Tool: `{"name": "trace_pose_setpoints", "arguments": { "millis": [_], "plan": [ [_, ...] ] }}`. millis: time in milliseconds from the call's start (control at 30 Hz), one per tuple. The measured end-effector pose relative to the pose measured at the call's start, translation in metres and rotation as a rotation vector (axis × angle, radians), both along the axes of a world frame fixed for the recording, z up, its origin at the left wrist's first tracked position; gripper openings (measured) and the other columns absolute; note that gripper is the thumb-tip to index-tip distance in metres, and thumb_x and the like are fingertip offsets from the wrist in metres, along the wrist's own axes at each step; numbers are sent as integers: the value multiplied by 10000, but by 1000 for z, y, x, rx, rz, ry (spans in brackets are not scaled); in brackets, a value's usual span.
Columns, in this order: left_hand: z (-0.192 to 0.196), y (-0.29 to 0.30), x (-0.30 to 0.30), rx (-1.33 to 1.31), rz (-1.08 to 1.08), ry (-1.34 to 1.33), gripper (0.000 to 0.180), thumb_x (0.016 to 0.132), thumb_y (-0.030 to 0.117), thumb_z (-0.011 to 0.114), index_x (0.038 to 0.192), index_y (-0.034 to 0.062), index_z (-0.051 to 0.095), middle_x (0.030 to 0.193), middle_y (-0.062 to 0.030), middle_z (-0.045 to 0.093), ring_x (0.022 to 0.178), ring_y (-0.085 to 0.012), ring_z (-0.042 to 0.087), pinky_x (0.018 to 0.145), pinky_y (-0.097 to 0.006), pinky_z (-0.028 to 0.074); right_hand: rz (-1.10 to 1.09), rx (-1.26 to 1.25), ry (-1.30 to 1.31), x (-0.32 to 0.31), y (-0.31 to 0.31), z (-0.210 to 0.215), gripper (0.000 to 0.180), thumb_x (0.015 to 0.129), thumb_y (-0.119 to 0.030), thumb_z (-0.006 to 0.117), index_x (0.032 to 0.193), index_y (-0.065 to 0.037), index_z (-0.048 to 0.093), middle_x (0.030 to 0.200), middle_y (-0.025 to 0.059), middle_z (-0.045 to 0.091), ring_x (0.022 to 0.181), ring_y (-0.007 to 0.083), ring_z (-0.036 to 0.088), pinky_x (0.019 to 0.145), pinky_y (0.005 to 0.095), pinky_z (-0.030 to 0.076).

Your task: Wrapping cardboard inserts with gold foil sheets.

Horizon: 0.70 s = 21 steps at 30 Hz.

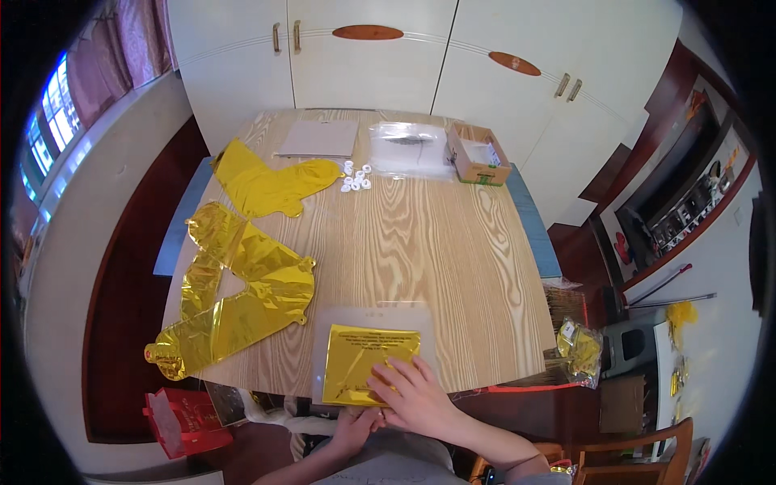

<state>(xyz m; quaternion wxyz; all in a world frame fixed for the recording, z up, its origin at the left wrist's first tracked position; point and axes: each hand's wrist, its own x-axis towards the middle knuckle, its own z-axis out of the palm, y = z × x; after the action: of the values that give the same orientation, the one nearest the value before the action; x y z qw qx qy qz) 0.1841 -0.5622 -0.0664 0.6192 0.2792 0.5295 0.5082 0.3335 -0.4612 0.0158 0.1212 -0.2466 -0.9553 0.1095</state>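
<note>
A clear plastic bag [429, 327] lies at the table's near edge, with a flat, folded gold foil balloon [349, 356] inside and dark print across its upper part. My right hand [416, 398] rests on the lower right of this packet, fingers stretched out and slightly apart. Just below the bag's lower edge is my left hand [356, 430], its fingers curled together close to my right thumb; whatever they pinch is hidden. On the left, a shiny gold foil balloon [267, 271] lies flat and uninflated, with a duller gold foil balloon [267, 182] beyond it.
Several small white rolls [356, 179] sit in a cluster toward the far side. Behind them are a grey flat sheet [319, 138], a stack of clear bags [411, 153] and an open cardboard box [493, 174]. A red bag [190, 424] and a wooden chair [622, 457] stand beside the table.
</note>
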Motion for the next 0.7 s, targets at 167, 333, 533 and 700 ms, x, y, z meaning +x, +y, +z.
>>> {"name": "trace_pose_setpoints", "arguments": {
  "millis": [167, 333, 533, 700],
  "plan": [
    [-11, 0, -7, 21, -100, -1, 214, 991, 153, 507, 840, 42, 610, 691, -16, 595, 598, -87, 536, 558, -243, 430, -33, 63, 36, -3, -3, -7, 599, 748, -325, 720, 1286, -111, 567, 1361, 115, 482, 1315, 312, 408, 1084, 570, 293],
    [-13, 3, -18, 0, -224, -14, 238, 1000, 171, 508, 815, 51, 600, 686, -8, 579, 600, -89, 536, 565, -239, 435, -71, 36, 50, -5, -4, -12, 556, 756, -297, 712, 1263, -109, 584, 1370, 104, 487, 1316, 313, 407, 1102, 560, 276],
    [-3, 3, -15, -43, -170, -81, 260, 1002, 214, 530, 812, 51, 597, 684, -9, 577, 590, -87, 527, 552, -237, 426, -41, -87, 102, 0, 5, -7, 517, 792, -298, 714, 1263, -124, 588, 1344, 103, 498, 1314, 305, 420, 1116, 558, 266],
    [-12, -1, -19, -62, -167, -49, 277, 1000, 217, 537, 789, 46, 589, 660, -25, 567, 580, -102, 521, 547, -247, 416, -8, -92, 112, 6, 12, -12, 472, 816, -334, 707, 1235, -141, 610, 1345, 100, 507, 1316, 303, 419, 1119, 553, 260]
  ]
}}
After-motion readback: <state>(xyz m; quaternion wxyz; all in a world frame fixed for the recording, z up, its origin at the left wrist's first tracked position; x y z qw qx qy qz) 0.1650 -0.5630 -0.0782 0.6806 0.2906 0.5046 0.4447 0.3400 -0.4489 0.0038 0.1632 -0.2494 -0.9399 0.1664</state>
